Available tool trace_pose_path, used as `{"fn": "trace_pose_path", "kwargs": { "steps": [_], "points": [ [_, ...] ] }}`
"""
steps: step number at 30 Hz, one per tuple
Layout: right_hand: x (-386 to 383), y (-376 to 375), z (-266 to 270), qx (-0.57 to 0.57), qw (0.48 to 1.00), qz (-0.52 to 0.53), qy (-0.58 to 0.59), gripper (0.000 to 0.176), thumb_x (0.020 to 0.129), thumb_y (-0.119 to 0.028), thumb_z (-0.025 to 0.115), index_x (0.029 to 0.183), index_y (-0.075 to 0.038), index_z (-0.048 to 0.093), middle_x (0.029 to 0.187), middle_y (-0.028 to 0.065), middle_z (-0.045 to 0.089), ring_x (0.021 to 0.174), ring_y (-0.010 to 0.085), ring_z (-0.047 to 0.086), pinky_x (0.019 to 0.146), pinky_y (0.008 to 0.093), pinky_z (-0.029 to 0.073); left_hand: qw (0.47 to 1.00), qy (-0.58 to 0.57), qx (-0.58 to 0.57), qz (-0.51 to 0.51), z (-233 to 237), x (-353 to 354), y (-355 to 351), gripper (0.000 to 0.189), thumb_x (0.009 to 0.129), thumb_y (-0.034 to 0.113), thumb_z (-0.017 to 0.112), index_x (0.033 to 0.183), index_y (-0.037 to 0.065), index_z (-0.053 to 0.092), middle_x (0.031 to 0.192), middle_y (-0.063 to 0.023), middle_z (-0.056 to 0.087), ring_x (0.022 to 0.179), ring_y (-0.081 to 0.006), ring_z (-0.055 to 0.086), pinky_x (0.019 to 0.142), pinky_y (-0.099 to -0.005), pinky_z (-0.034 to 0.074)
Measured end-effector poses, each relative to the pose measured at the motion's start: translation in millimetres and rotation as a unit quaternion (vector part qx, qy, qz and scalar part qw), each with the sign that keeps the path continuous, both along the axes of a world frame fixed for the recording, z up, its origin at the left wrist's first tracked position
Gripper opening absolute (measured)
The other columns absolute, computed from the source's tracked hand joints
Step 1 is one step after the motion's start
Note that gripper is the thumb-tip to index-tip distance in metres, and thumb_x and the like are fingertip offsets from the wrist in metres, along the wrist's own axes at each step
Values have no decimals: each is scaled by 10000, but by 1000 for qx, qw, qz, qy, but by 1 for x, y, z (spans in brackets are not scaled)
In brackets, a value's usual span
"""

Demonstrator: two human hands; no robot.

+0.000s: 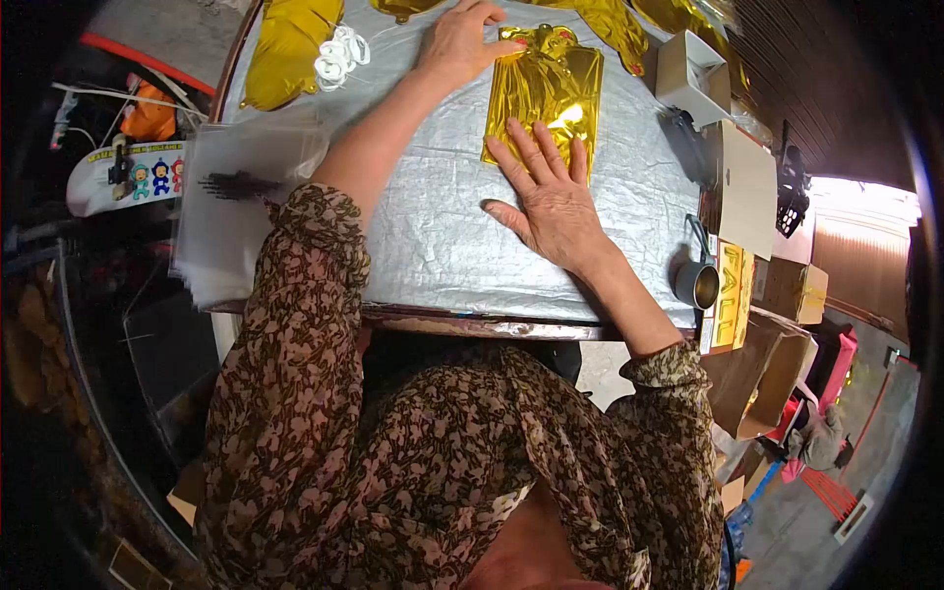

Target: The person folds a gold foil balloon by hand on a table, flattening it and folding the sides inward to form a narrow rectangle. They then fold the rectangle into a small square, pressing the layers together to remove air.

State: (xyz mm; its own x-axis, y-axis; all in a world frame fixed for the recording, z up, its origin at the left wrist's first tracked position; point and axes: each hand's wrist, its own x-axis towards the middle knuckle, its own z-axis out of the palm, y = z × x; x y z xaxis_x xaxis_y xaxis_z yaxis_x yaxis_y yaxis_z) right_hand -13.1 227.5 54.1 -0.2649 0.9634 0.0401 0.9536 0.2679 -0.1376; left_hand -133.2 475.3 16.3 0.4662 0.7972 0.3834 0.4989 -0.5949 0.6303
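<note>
A shiny gold foil sheet, apparently a flat folded foil balloon (541, 93), lies on the silvery covered table (433, 226). My right hand (556, 206) rests palm down, fingers spread, its fingertips on the lower part of the foil. At the foil's upper left corner is my left hand (457, 49), its thumb stretched to the foil's edge and its other fingers apart from the thumb, reaching toward the far side. Neither hand grips anything visible. Left of my left hand, a coil of white string (341, 57) sits beside another gold foil piece (285, 49).
Clear plastic bags (236, 216) hang over the table's left edge. On the right stand a white open box (693, 74), a grey cup-like roll (697, 284) and a yellow-printed box (730, 295). More gold foil (615, 34) lies at the far side. A skateboard (133, 177) is off to the left.
</note>
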Motion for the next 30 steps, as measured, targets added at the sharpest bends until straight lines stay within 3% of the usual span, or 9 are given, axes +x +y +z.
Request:
{"fn": "trace_pose_path", "kwargs": {
  "steps": [6,12,15,17,22,24,25,27,30],
  "points": [
    [1,1,-1,-4,1000,-1,13,773,1012,-629,512,1655,-248,315,1713,105,276,1578,371,242,1237,665,136,997,-31,66,1,-23,5,22,515,784,436,890,1131,88,735,1062,-66,710,883,-236,696,776,-408,557],
    [0,-1,-3,0,1000,-6,17,776,1012,-618,518,1652,-226,321,1710,102,278,1576,370,247,1231,671,157,995,83,-27,47,6,8,22,485,810,490,855,1126,140,739,1000,-34,728,927,-251,710,805,-423,564],
    [1,0,-4,21,1000,-4,11,770,1014,-618,512,1646,-217,332,1707,101,284,1568,368,261,1222,681,176,996,56,9,70,-12,7,40,438,837,470,840,1105,136,746,949,-34,726,890,-241,717,779,-404,567],
    [1,-2,-5,27,1000,1,13,761,1017,-621,503,1638,-213,343,1701,99,295,1560,362,278,1215,687,189,991,-106,-19,80,-25,5,44,350,885,412,813,1075,125,753,956,-46,731,844,-241,724,760,-372,569],
    [4,-3,-14,50,999,-1,11,746,1023,-635,480,1633,-223,359,1688,109,324,1561,355,278,1218,681,192,991,-111,5,-81,19,-12,-51,252,992,284,706,1146,92,761,1130,-82,767,972,-243,748,829,-349,564],
    [4,-2,-20,57,998,-4,7,747,1027,-642,467,1636,-227,351,1689,113,322,1564,355,271,1219,681,187,960,22,142,-239,12,-19,-66,344,1061,286,592,1327,95,698,1378,-87,691,1280,-250,647,1088,-446,438],
    [5,-2,-23,62,998,-4,3,747,1030,-648,454,1640,-231,342,1689,117,320,1568,355,264,1221,681,182,959,24,144,-242,10,-19,-75,344,1061,286,592,1327,95,698,1378,-87,691,1280,-250,647,1088,-446,438],
    [5,-2,-24,56,998,-5,3,751,1034,-651,444,1646,-232,328,1693,118,311,1573,353,252,1223,681,176,964,173,97,-175,9,-20,-88,474,1124,349,436,1534,132,532,1626,-45,478,1535,-234,383,1252,-539,149],
    [5,-2,-24,51,999,-7,4,756,1039,-652,432,1656,-235,300,1702,117,292,1580,352,237,1227,679,167,959,215,70,-172,1,-19,-82,554,1144,423,315,1642,184,364,1726,6,298,1603,-220,224,1264,-574,1]
  ]
}}
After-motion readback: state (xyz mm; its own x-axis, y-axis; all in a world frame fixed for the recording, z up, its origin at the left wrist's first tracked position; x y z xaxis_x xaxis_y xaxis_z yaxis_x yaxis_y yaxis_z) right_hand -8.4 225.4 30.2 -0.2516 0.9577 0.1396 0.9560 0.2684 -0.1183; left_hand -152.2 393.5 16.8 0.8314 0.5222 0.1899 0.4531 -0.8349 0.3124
